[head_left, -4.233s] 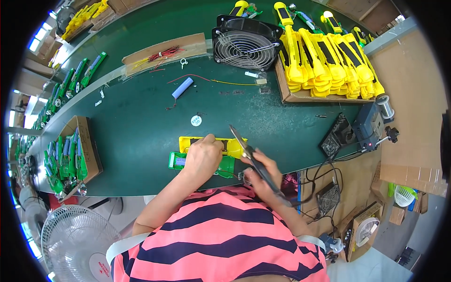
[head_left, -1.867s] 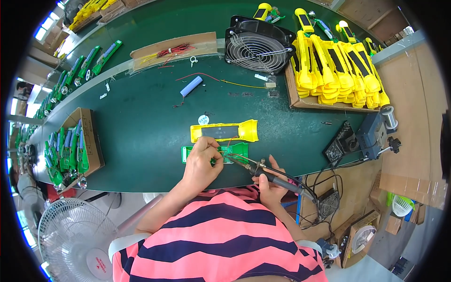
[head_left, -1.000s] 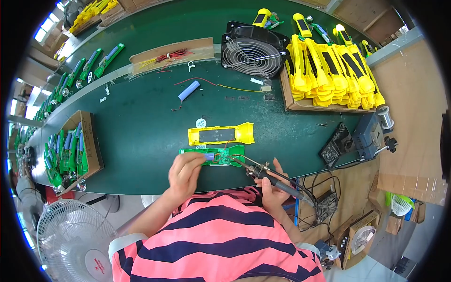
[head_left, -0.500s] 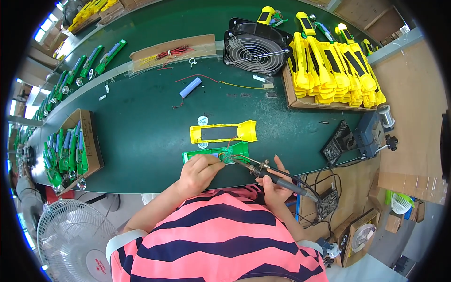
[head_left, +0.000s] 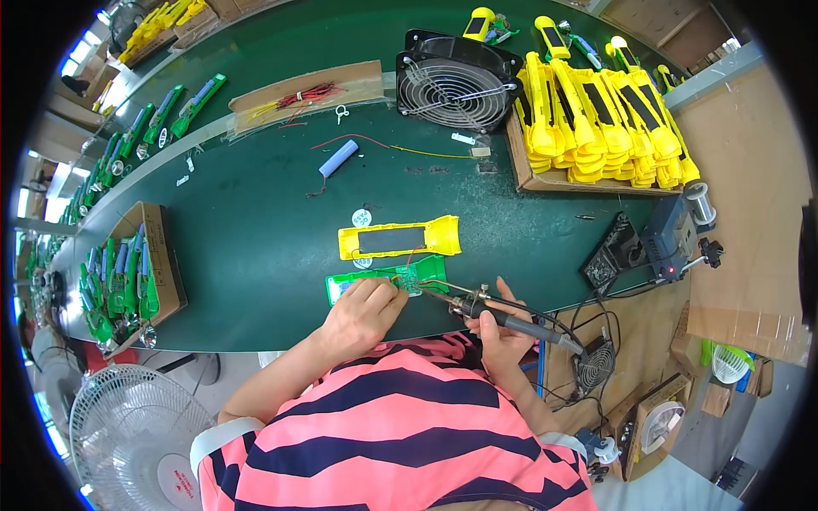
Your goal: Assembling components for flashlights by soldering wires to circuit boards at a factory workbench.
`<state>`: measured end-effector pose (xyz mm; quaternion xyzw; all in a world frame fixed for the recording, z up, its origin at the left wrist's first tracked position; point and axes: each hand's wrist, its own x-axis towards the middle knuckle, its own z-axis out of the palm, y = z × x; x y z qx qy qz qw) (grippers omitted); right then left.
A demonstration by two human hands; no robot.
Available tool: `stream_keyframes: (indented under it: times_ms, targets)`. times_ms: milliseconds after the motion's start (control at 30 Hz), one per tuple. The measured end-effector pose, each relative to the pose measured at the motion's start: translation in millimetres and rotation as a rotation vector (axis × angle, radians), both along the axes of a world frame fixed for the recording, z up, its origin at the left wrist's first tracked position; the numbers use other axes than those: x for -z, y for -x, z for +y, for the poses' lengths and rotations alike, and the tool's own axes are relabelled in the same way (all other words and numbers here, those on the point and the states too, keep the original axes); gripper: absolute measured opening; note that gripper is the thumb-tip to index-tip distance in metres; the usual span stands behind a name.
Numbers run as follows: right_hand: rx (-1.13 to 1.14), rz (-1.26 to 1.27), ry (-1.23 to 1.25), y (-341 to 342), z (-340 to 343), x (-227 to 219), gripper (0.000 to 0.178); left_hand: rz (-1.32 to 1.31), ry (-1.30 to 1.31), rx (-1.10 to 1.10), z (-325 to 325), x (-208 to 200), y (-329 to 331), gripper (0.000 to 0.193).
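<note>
My right hand (head_left: 504,336) is closed around a soldering iron (head_left: 524,326) with a thin metal feed tube along it. Its tip points left, at a small circuit board (head_left: 415,279) with thin wires, inside a green flashlight housing half (head_left: 433,266). My left hand (head_left: 365,315) rests over the left part of this housing, fingertips pinched together at the board's left edge; what they hold is hidden. Just beyond lies a yellow housing half (head_left: 443,236) with a dark panel (head_left: 390,240), joined to the board by thin wires.
A blue battery cell (head_left: 339,159) and loose wires (head_left: 354,136) lie farther back. A black fan (head_left: 456,89) stands near a box of yellow housings (head_left: 596,119). The soldering station (head_left: 669,238) is at right. A carton of green housings (head_left: 119,277) sits at left.
The whole view has shifted slightly. My left fingers have closed in a little over the board's left edge, and the blue piece beside them is now covered. The iron stays at the board.
</note>
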<state>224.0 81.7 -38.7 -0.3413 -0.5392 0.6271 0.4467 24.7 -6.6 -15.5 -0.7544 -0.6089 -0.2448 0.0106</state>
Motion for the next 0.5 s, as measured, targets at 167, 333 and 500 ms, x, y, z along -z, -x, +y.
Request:
stream_keyframes:
  times_ms: [167,333,500]
  targets:
    - [-0.03,-0.006,0.026,-0.6,0.0,2.4,0.02,-0.086,-0.011,0.001,1.1,-1.5,1.0,0.028]
    - [-0.053,-0.026,0.05,1.0,-0.4,3.0,0.019,-0.113,-0.003,-0.002,2.0,0.4,1.5,0.026]
    - [-0.071,-0.066,0.043,1.2,-0.3,2.8,0.019,-0.114,0.0,-0.017,1.9,-1.5,1.2,0.025]
